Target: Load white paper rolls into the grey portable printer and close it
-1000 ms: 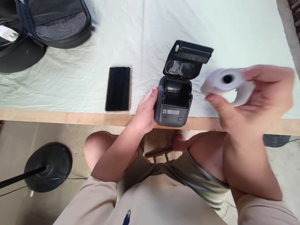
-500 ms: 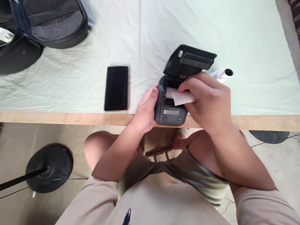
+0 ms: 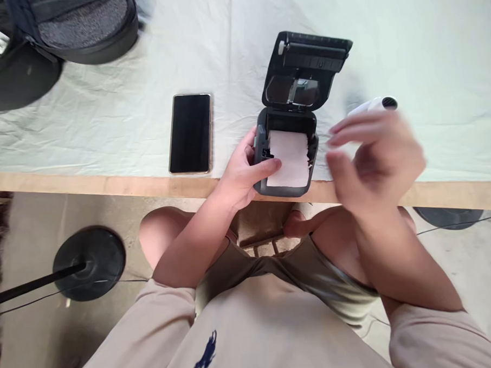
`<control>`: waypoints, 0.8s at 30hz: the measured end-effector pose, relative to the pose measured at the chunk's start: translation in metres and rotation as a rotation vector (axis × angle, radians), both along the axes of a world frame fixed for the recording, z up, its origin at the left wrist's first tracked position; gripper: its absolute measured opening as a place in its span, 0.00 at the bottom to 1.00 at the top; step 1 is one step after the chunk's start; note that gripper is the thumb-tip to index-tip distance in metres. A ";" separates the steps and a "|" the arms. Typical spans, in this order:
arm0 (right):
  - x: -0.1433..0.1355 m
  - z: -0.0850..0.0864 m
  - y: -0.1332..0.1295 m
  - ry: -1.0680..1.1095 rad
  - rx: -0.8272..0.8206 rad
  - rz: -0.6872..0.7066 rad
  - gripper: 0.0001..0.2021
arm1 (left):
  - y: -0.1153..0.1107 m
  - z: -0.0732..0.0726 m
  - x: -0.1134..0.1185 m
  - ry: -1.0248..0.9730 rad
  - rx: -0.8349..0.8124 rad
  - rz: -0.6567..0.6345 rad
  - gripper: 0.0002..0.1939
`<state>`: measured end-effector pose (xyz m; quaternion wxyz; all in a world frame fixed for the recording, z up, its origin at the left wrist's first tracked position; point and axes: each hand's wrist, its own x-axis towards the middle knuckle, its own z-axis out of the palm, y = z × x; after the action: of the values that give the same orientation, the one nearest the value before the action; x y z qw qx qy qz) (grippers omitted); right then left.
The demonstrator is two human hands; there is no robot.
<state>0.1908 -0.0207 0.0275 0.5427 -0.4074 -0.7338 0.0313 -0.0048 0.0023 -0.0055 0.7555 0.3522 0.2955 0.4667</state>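
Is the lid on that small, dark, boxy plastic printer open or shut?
Open. The black plastic lid is tilted up at the far end of the printer, and white paper shows below it.

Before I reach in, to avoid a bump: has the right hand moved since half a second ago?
Yes: the right hand has moved rightward, farther from the phone lying on the table.

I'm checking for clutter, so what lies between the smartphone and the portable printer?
In the head view, the left hand lies partly between the smartphone and the portable printer, gripping the latter; pale tablecloth covers the rest.
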 end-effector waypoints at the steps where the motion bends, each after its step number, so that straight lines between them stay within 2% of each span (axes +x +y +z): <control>1: 0.004 -0.004 0.009 0.093 0.002 -0.025 0.09 | 0.001 -0.003 0.000 0.006 0.014 -0.004 0.29; 3: 0.009 -0.012 0.025 0.201 -0.127 -0.019 0.23 | 0.003 -0.008 -0.001 0.031 0.032 -0.006 0.29; 5: 0.012 -0.018 0.036 0.234 -0.297 0.029 0.32 | 0.003 -0.009 -0.001 0.057 0.048 -0.003 0.28; 8: 0.011 -0.025 0.036 0.301 -0.381 0.048 0.29 | 0.002 -0.009 -0.001 0.080 0.068 0.002 0.29; 12: 0.007 -0.029 0.020 0.296 -0.486 0.115 0.20 | 0.000 -0.007 -0.002 0.095 0.075 -0.012 0.32; 15: 0.004 -0.032 0.012 0.271 -0.606 0.201 0.24 | -0.002 -0.006 -0.002 0.089 0.087 -0.027 0.34; 18: 0.000 -0.036 0.010 0.326 -0.653 0.258 0.28 | -0.003 -0.004 -0.002 0.070 0.080 -0.020 0.34; 24: -0.005 -0.037 0.010 0.335 -0.668 0.254 0.30 | -0.004 0.001 -0.001 0.086 0.011 -0.001 0.29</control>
<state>0.1862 -0.0106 -0.0094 0.4843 -0.4568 -0.6292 0.4011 -0.0055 -0.0017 -0.0049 0.7405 0.3764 0.3246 0.4523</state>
